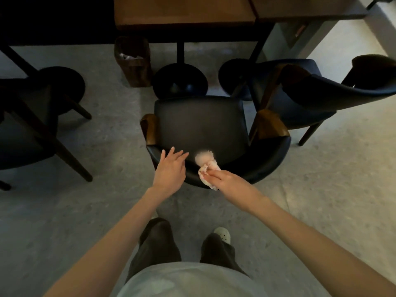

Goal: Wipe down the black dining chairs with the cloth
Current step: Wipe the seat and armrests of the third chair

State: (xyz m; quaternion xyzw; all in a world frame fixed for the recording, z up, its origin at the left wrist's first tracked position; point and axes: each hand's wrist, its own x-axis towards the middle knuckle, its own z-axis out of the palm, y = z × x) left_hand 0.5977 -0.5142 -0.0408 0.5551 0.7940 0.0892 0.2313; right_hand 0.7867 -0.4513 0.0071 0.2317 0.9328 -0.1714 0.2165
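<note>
Right hand (225, 179) is gripping a bunched cloth (206, 162) against the black chair (201, 123) backrest at six o'clock, while the left hand (170, 170), fingers straight, is resting there, likely steadying it

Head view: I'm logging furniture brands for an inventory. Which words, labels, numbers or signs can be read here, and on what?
None can be read. The black dining chair, the cloth, the wooden table and the wicker bin show no label, brand or number. The crumpled paper in the bin is too small and blurred to tell.
</note>
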